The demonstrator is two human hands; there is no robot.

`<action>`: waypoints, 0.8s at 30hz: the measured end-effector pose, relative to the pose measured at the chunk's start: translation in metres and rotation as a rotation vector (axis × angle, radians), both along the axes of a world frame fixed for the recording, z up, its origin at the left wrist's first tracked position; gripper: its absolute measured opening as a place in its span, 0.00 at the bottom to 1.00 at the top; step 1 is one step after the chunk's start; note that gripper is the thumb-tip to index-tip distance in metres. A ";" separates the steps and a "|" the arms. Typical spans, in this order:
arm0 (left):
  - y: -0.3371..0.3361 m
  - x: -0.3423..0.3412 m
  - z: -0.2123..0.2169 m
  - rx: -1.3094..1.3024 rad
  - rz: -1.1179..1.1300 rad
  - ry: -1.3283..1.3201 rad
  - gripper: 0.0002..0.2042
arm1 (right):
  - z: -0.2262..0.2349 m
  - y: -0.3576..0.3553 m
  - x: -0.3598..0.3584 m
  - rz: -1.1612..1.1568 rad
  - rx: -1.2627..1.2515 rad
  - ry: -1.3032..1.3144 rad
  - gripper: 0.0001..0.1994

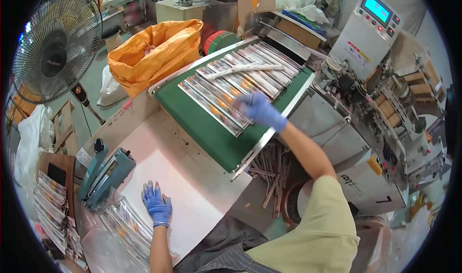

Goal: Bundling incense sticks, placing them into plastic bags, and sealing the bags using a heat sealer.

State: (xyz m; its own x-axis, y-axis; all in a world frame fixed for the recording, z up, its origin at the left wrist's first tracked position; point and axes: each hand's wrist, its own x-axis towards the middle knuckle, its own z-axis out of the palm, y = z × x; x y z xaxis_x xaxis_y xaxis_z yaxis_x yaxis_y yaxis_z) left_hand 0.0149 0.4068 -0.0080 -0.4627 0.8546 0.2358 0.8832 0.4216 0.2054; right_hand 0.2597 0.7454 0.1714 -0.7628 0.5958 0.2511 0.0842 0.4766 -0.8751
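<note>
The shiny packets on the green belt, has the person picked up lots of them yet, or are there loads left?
Done: finished stacks lie at the table's left edge. In hand: the right hand reaches onto a row of packets on the green belt; the left hand rests flat on the table beside a bagged bundle. Left: many packets on the belt.

**Hands: left planted, right reaching out**

Both my hands in blue gloves. Left hand (157, 205) flat, palm down, fingers slightly spread, forearm coming straight up from the lower edge. Right hand (260, 109) stretched far forward, arm nearly straight, bare forearm, short yellow sleeve; fingers motion-blurred, grip unreadable.
</note>
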 end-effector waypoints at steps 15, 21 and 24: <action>0.011 0.005 0.007 0.073 0.026 -0.032 0.22 | -0.017 0.111 -0.032 -0.269 1.379 -0.380 0.09; 0.011 0.004 0.002 0.086 0.015 -0.031 0.22 | -0.017 0.089 -0.103 -0.078 1.281 -0.473 0.11; 0.017 0.003 0.001 0.078 0.029 -0.037 0.22 | 0.002 0.112 -0.100 -0.253 1.022 -0.549 0.12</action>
State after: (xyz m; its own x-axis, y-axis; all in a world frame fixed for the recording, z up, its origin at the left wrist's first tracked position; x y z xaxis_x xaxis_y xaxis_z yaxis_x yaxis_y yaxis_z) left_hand 0.0179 0.4236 -0.0068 -0.4966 0.8204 0.2836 0.8621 0.4280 0.2715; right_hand 0.1601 0.8570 0.1732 -0.8061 0.4584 0.3742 0.5218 0.8489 0.0842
